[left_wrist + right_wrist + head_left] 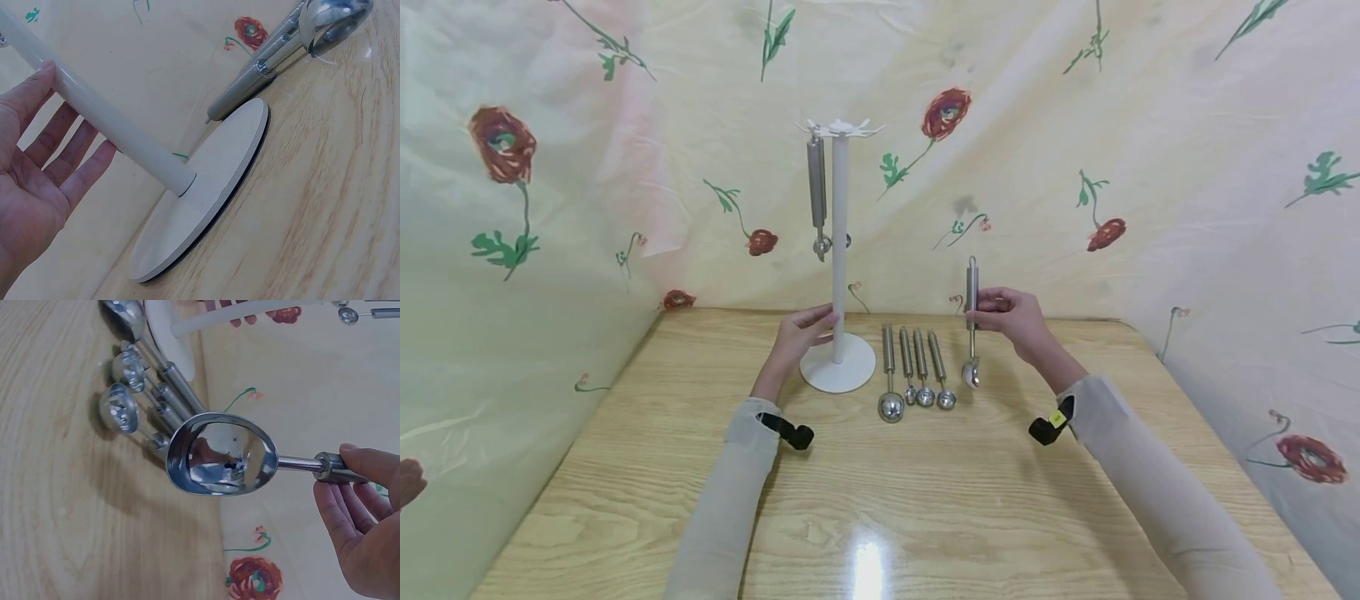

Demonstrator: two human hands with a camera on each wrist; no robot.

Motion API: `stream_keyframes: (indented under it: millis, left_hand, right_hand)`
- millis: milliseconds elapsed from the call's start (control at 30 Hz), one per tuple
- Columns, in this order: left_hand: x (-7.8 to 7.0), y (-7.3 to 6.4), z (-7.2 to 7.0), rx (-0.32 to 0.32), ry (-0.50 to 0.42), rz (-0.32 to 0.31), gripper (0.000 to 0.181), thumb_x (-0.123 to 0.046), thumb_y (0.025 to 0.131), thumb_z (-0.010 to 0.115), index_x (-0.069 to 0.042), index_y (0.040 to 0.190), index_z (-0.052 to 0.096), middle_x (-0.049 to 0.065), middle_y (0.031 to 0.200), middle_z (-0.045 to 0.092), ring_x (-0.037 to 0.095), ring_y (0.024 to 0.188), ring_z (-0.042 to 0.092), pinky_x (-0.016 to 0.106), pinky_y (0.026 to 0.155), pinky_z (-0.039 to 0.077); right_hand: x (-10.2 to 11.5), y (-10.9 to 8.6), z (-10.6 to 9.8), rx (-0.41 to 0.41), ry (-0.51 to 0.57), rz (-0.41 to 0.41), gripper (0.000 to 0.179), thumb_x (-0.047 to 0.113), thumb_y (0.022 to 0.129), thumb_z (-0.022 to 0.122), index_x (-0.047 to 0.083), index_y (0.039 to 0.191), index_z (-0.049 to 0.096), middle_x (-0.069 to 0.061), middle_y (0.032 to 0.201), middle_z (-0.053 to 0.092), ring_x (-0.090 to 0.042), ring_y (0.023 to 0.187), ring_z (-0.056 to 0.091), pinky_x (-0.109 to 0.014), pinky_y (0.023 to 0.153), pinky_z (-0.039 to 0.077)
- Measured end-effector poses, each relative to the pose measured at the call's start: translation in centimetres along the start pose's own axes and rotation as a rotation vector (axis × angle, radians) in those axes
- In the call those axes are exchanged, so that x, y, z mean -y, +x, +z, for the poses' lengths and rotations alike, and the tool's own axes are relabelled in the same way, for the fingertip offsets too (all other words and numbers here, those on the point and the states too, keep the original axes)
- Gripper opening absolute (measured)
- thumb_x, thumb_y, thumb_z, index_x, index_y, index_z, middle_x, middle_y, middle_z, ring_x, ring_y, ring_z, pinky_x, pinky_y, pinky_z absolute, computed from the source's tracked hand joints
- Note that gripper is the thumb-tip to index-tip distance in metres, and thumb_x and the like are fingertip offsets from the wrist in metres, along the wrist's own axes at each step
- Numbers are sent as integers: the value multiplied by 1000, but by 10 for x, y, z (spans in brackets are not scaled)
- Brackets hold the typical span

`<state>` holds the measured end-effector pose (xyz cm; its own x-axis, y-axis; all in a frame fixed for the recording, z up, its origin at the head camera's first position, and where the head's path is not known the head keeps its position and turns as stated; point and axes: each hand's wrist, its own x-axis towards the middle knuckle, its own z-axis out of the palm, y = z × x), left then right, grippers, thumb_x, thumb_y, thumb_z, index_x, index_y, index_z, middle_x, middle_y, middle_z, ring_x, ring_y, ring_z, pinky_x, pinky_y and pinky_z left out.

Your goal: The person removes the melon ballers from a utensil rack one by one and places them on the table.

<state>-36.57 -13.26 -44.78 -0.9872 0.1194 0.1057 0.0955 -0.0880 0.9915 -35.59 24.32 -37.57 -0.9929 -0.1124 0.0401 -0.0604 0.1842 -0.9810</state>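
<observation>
My right hand (1011, 321) pinches the steel handle of an ice cream scoop (222, 456). In the head view the scoop hangs bowl-down, just right of several steel scoops (891, 407) lying on the table. A white hanging stand (840, 283) with a round base (240, 144) stands left of them. My left hand (47, 169) holds the stand's pole low down, thumb on one side and fingers behind it. Steel-handled utensils (816, 183) hang from the left side of the hook ring (841, 129); part of them is hidden by the pole.
The wooden table (970, 508) reaches back to a flower-patterned cloth (1037, 125), which also hangs on both sides. Black straps with small cameras sit on both wrists.
</observation>
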Motion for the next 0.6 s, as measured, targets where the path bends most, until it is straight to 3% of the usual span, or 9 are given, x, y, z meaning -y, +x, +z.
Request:
stream_keyframes:
  millis: [433, 600]
  left_hand:
    - [0, 0, -1, 10, 13, -3, 42, -21, 100, 67, -2, 137, 62, 21, 139, 63, 26, 122, 66, 42, 101, 59]
    - [-1, 0, -1, 7, 12, -4, 41, -20, 101, 67, -2, 137, 62, 21, 139, 63, 25, 120, 67, 41, 101, 60]
  right_hand:
    - [-27, -2, 0, 3, -93, 37, 54, 4, 90, 77, -9, 137, 53, 7, 93, 69, -3, 83, 68, -24, 80, 65]
    - [-33, -3, 1, 12, -91, 54, 56, 5, 92, 75, -10, 140, 51, -3, 105, 71, -3, 83, 70, -24, 83, 64]
